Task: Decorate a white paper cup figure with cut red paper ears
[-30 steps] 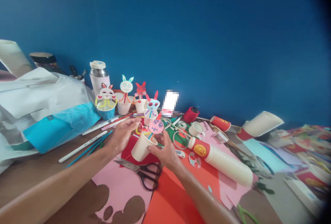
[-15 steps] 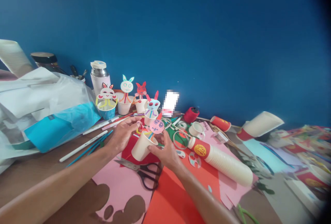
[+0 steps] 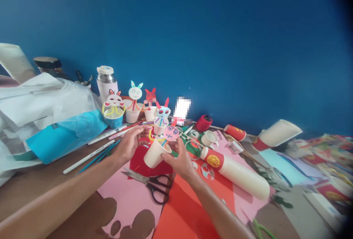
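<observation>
My right hand (image 3: 180, 158) is closed on a tilted white paper cup (image 3: 156, 153) at the centre of the view. A round pink paper face (image 3: 171, 133) with drawn eyes and red ears stands up from the cup's mouth, on a blue stem. To the left of the cup is my left hand (image 3: 131, 144), its fingers apart beside a yellow bent strip (image 3: 151, 134); it holds nothing visible. Black-handled scissors (image 3: 150, 184) lie just below the cup on pink and red paper.
Behind stand cups with paper rabbit figures (image 3: 113, 116) and a thermos (image 3: 107, 84). A stack of paper cups (image 3: 239, 174) lies at the right. A plastic bag (image 3: 55, 114) is at the left, with white sticks (image 3: 88, 156) near it.
My right hand has moved the cup and pink face slightly right and up. My left hand has come off the figure's yellow strip, and its fingers have spread.
</observation>
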`<state>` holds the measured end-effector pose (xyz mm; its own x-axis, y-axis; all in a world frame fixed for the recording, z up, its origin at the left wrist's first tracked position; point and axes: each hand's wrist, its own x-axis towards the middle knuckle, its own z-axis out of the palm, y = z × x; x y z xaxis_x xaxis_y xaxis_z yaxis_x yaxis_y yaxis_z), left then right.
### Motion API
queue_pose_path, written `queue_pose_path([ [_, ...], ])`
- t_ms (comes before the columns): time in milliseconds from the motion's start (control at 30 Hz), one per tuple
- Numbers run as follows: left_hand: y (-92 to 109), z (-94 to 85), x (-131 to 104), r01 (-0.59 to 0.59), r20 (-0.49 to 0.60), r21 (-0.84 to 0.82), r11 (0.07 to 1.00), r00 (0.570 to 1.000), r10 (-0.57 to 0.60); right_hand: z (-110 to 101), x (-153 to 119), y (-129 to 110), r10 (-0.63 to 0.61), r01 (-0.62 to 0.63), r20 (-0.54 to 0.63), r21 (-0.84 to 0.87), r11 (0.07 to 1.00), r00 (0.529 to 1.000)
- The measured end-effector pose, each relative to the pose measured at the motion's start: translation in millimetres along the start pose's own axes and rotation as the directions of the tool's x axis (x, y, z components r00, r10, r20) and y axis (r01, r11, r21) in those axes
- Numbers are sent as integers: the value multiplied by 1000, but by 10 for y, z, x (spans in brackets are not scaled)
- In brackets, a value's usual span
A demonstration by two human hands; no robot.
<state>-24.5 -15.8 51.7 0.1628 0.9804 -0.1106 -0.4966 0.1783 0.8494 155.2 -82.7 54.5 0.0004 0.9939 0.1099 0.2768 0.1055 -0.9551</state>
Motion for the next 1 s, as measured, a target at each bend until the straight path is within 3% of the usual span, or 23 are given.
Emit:
queue_pose_path([
  [167, -49, 36, -55, 110, 121, 68, 992, 986, -118, -62, 33, -20, -86, 86, -33, -15, 996, 996],
  [300, -68, 106, -154, 105, 269, 139, 985, 953, -139, -77, 40, -26, -80, 80, -43, 3, 997, 996],
  [400, -77, 127, -191, 72, 323, 213, 974, 936, -140, -84, 42, -38, -65, 65, -51, 2, 998, 997],
  [700, -141, 113, -169, 41, 358, 329, 943, 919, -165, -87, 51, 22, -55, 55, -51, -2, 998, 997],
  [1000, -350, 120, -234, 92, 313, 157, 983, 940, -138, -110, 68, 14, -17, 18, -11, 117, 993, 1000],
])
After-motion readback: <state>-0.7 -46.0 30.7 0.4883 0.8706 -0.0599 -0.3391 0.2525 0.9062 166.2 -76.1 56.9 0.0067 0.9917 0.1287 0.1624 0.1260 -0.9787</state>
